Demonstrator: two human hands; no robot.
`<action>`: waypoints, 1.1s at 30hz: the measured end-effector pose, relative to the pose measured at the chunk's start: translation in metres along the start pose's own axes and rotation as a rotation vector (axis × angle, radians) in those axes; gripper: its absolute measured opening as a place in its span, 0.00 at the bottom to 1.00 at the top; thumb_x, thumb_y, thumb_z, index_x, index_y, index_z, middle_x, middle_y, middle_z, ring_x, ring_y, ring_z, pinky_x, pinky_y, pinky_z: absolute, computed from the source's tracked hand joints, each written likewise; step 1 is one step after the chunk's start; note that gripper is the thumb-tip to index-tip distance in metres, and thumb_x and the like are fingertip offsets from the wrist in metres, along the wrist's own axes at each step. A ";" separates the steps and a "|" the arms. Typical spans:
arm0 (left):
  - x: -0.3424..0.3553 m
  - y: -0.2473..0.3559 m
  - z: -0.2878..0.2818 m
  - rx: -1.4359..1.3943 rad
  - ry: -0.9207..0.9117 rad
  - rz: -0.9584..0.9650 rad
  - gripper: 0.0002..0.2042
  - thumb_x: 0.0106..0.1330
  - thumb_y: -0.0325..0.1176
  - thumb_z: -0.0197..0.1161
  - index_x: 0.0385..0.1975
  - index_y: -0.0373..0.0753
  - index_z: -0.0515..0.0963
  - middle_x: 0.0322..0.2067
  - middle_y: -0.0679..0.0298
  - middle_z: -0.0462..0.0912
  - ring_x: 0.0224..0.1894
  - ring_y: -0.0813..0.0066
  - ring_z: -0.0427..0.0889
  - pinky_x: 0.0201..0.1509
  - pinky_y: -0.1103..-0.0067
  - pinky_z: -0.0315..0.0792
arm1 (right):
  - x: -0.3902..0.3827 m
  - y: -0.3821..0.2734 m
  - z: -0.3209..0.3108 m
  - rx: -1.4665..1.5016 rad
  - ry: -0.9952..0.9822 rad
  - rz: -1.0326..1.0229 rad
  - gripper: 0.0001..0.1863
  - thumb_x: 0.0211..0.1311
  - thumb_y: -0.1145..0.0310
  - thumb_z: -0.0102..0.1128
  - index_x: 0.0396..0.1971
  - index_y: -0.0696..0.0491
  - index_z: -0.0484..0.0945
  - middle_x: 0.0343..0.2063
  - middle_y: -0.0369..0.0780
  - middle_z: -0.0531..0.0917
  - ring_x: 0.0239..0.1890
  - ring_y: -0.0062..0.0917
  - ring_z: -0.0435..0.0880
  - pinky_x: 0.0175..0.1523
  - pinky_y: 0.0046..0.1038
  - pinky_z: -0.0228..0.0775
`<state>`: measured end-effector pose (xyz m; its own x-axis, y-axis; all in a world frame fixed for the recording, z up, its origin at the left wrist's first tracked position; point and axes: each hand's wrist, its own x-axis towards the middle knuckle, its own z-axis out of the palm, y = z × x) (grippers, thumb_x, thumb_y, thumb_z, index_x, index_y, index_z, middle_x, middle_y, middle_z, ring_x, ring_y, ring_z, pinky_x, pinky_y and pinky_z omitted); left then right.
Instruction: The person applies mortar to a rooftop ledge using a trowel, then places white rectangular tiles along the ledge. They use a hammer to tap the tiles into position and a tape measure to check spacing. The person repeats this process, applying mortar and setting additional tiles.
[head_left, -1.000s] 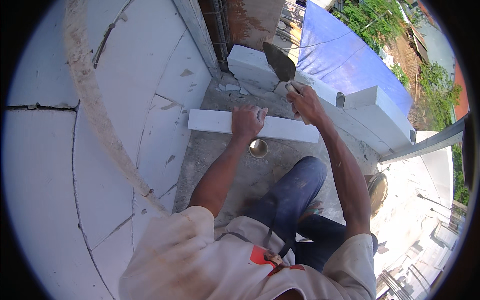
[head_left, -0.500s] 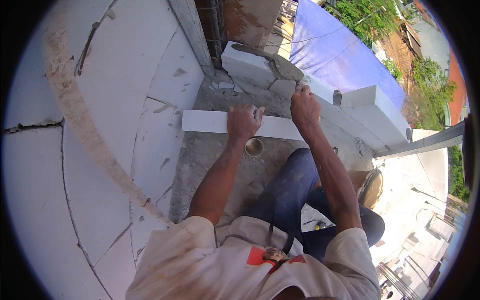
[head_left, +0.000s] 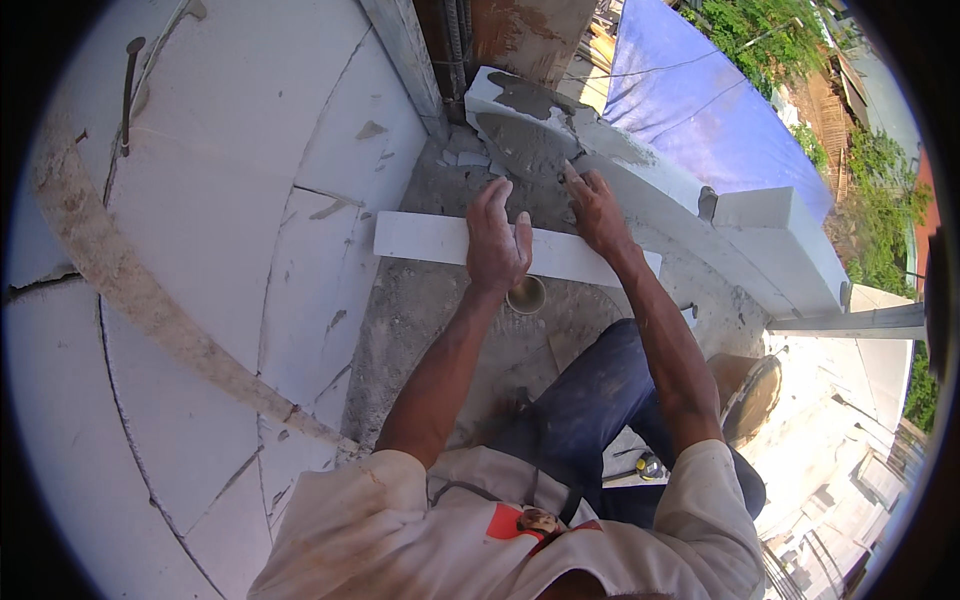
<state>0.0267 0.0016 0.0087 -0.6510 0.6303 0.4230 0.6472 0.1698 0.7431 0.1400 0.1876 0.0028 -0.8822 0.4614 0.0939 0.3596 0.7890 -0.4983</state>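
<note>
My left hand (head_left: 498,240) is raised over a long white strip of block (head_left: 420,236), thumb and fingers apart, with nothing between them. The strip lies crosswise on the dusty grey floor. Above its right end is my right hand (head_left: 601,212), fingers partly stretched toward a low white block wall (head_left: 655,185); I make out nothing in it. Wet grey mortar (head_left: 525,145) covers the top and near side of the wall's left end, just beyond both hands. A small round cup (head_left: 526,295) stands below the strip, beside my left wrist.
A tall white block wall (head_left: 220,200) rises on the left, crossed by a dirty curved strip (head_left: 150,270). A round container (head_left: 752,400) stands right of my knee. Near my legs lies a yellow-and-black tool (head_left: 649,465). Beyond the low wall hangs a blue tarp (head_left: 700,110).
My left hand has let go of the white strip and opened. My right hand has loosened its closed fingers. More mortar shows on the wall's near side. The view has shifted slightly.
</note>
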 end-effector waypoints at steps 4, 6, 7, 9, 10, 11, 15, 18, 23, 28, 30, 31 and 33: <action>0.000 0.002 -0.003 0.047 -0.019 -0.007 0.27 0.70 0.27 0.61 0.68 0.31 0.65 0.64 0.46 0.71 0.66 0.45 0.70 0.70 0.57 0.65 | 0.015 -0.011 0.008 0.077 0.080 0.051 0.38 0.60 0.83 0.60 0.73 0.48 0.69 0.51 0.50 0.76 0.55 0.51 0.77 0.60 0.46 0.74; 0.003 0.005 -0.001 0.048 -0.023 -0.002 0.26 0.69 0.27 0.61 0.67 0.32 0.67 0.63 0.47 0.72 0.65 0.45 0.71 0.70 0.58 0.66 | 0.031 -0.014 0.021 -0.011 0.093 0.083 0.37 0.60 0.83 0.62 0.72 0.49 0.69 0.52 0.50 0.76 0.56 0.51 0.77 0.60 0.45 0.75; 0.004 0.007 0.000 0.043 -0.029 0.003 0.26 0.69 0.27 0.61 0.67 0.32 0.67 0.62 0.47 0.73 0.65 0.45 0.72 0.70 0.58 0.66 | 0.033 -0.012 0.022 -0.058 0.103 0.106 0.37 0.59 0.82 0.62 0.71 0.50 0.70 0.52 0.50 0.76 0.56 0.50 0.78 0.60 0.44 0.75; 0.003 0.004 0.002 0.053 -0.013 0.009 0.22 0.69 0.27 0.61 0.63 0.34 0.71 0.58 0.48 0.76 0.62 0.46 0.75 0.67 0.58 0.68 | 0.032 -0.011 0.015 -0.093 0.099 0.056 0.37 0.58 0.82 0.60 0.71 0.48 0.70 0.51 0.48 0.77 0.55 0.50 0.79 0.59 0.44 0.77; 0.004 0.003 0.004 0.053 -0.011 0.016 0.21 0.68 0.27 0.61 0.61 0.34 0.72 0.56 0.49 0.78 0.60 0.46 0.76 0.66 0.58 0.68 | 0.029 -0.010 0.010 -0.114 0.100 0.039 0.37 0.57 0.82 0.58 0.71 0.48 0.70 0.51 0.47 0.78 0.54 0.49 0.79 0.58 0.44 0.77; 0.004 -0.001 0.003 0.064 -0.018 0.006 0.19 0.68 0.26 0.61 0.59 0.35 0.74 0.54 0.50 0.79 0.58 0.47 0.77 0.64 0.58 0.69 | 0.024 -0.011 -0.005 -0.095 0.004 0.036 0.36 0.58 0.81 0.58 0.70 0.48 0.70 0.52 0.48 0.78 0.55 0.49 0.79 0.58 0.45 0.77; 0.002 -0.008 0.002 0.100 -0.059 0.023 0.11 0.69 0.27 0.60 0.49 0.35 0.79 0.45 0.53 0.83 0.51 0.50 0.81 0.58 0.59 0.71 | -0.057 0.000 -0.112 -0.115 -0.201 0.082 0.31 0.63 0.74 0.59 0.68 0.52 0.71 0.56 0.50 0.80 0.58 0.49 0.80 0.58 0.46 0.77; 0.007 -0.002 0.006 0.136 -0.092 0.073 0.09 0.70 0.28 0.59 0.47 0.34 0.80 0.43 0.52 0.84 0.48 0.50 0.83 0.55 0.60 0.73 | -0.148 0.008 -0.224 -0.144 -0.431 0.373 0.24 0.66 0.65 0.61 0.61 0.54 0.76 0.54 0.51 0.83 0.56 0.49 0.82 0.58 0.45 0.76; 0.006 0.001 0.012 0.181 -0.147 0.184 0.09 0.71 0.33 0.62 0.42 0.35 0.82 0.40 0.53 0.86 0.44 0.50 0.85 0.50 0.60 0.76 | -0.350 0.017 -0.342 -0.298 -0.254 0.812 0.16 0.67 0.60 0.59 0.47 0.56 0.81 0.43 0.50 0.87 0.47 0.50 0.85 0.54 0.47 0.76; 0.003 0.000 0.015 0.220 -0.260 0.196 0.12 0.73 0.36 0.62 0.41 0.32 0.83 0.40 0.50 0.88 0.42 0.49 0.87 0.49 0.61 0.79 | -0.520 0.047 -0.330 -0.451 -0.108 1.349 0.17 0.67 0.61 0.61 0.45 0.59 0.83 0.36 0.53 0.88 0.41 0.50 0.88 0.49 0.46 0.81; 0.003 0.001 0.013 0.250 -0.323 0.186 0.12 0.73 0.36 0.62 0.42 0.32 0.83 0.40 0.50 0.88 0.42 0.49 0.87 0.48 0.61 0.79 | -0.537 0.059 -0.307 -0.413 -0.193 1.562 0.15 0.63 0.63 0.62 0.44 0.57 0.85 0.38 0.54 0.89 0.44 0.50 0.89 0.53 0.47 0.82; 0.004 0.001 0.013 0.267 -0.348 0.177 0.12 0.74 0.37 0.62 0.42 0.32 0.83 0.40 0.50 0.88 0.42 0.48 0.87 0.48 0.61 0.79 | -0.546 0.074 -0.293 -0.417 -0.182 1.561 0.15 0.62 0.64 0.62 0.43 0.57 0.86 0.38 0.54 0.89 0.43 0.50 0.89 0.52 0.46 0.83; 0.004 0.000 0.014 0.284 -0.380 0.175 0.13 0.75 0.37 0.61 0.43 0.32 0.83 0.40 0.49 0.88 0.42 0.48 0.87 0.47 0.61 0.79 | -0.569 0.117 -0.257 -0.431 -0.160 1.562 0.14 0.60 0.65 0.62 0.41 0.58 0.86 0.38 0.54 0.89 0.43 0.50 0.90 0.50 0.46 0.84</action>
<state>0.0296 0.0147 0.0034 -0.3673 0.8898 0.2710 0.8503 0.2031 0.4856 0.7620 0.1213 0.1127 0.3914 0.8541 -0.3425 0.9142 -0.3185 0.2504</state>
